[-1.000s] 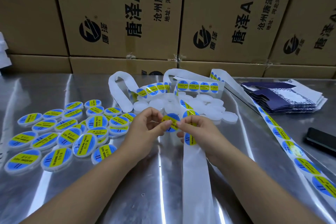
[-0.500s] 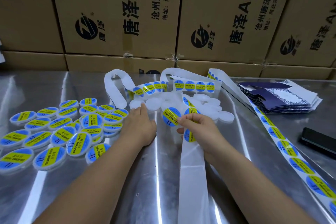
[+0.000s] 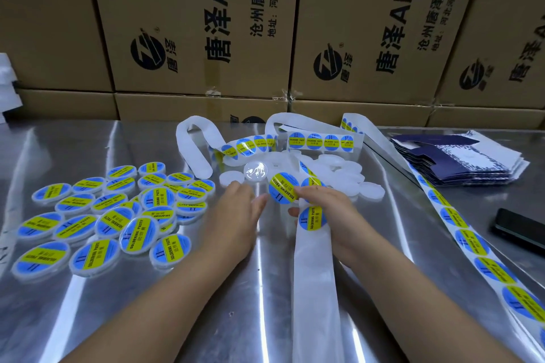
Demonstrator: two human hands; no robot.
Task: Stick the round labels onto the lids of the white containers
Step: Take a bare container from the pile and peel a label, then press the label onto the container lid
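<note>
cardboard boxes (image 3: 206, 23) behind; navy card stack (image 3: 460, 162), black phone (image 3: 520, 230) right.

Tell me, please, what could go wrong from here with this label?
The peeled label, pinched only at its edge by the right hand, might fold or catch the backing strip beside it. The left hand, stretched toward the bare containers, may scatter that loose pile.

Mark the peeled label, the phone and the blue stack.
peeled label (image 3: 283, 187): head view, middle of its yellow band.
phone (image 3: 520, 230): head view, middle of its screen.
blue stack (image 3: 442, 153): head view, top sheet.
</note>
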